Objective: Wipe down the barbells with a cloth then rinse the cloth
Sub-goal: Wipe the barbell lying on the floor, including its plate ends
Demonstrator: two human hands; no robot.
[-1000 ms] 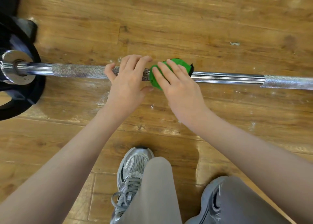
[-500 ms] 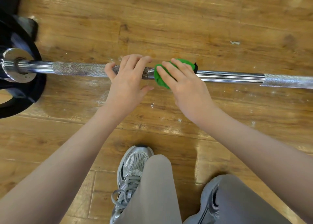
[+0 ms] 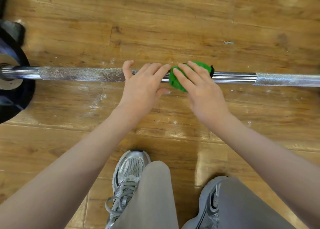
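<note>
A chrome barbell (image 3: 86,74) lies across the wooden floor, its knurled section dusted with white chalk. My left hand (image 3: 142,88) rests on the shaft with its fingers laid fairly straight over it, little finger lifted. Just to its right a green cloth (image 3: 174,83) is wrapped round the smooth part of the bar. My right hand (image 3: 202,92) grips the cloth, fingers curled over its top. The bar under the cloth and both hands is hidden.
A black weight plate (image 3: 15,94) sits on the bar's left end against a metal collar (image 3: 8,83). White chalk marks dot the floor (image 3: 155,30) near the bar. My two grey shoes (image 3: 129,173) and knees fill the bottom of the view.
My right hand has slid the cloth to the right along the bar. My left hand followed it rightwards and its fingers have straightened.
</note>
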